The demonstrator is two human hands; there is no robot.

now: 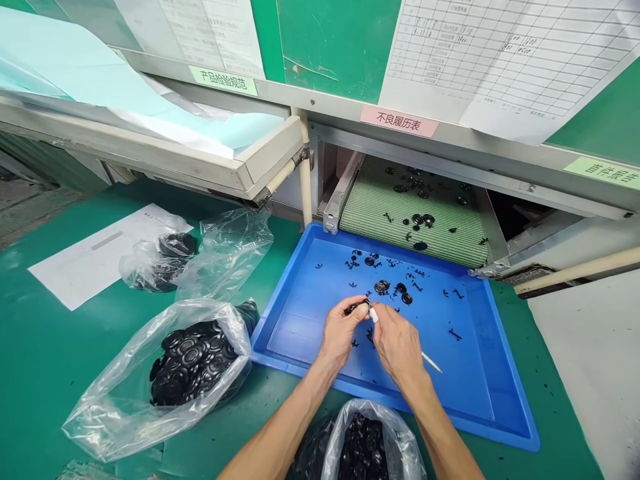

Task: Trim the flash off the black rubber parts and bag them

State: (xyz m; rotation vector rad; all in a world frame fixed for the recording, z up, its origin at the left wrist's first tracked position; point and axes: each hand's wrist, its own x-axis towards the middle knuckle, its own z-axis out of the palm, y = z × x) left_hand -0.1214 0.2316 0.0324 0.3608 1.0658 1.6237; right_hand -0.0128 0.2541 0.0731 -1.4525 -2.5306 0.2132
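Note:
Over the near half of a blue tray (300, 337), my two hands meet. My left hand (341, 328) pinches a small black part (353, 308), mostly covered by the fingers. Closed around a slim pale tool (431, 362), my right hand (399, 337) brings its white and metal end (373, 312) against or very near the part; contact is hard to make out. Black round rubber-like parts (382, 287) and thin black scraps (454, 333) lie scattered in the tray.
A green conveyor belt (370, 207) carrying black pieces ends at the tray's far edge. Left of the tray, an open plastic bag (125, 407) holds many black discs; another bag (333, 453) stands between my forearms. A paper sheet (70, 273) and a jutting shelf (270, 150) are farther left.

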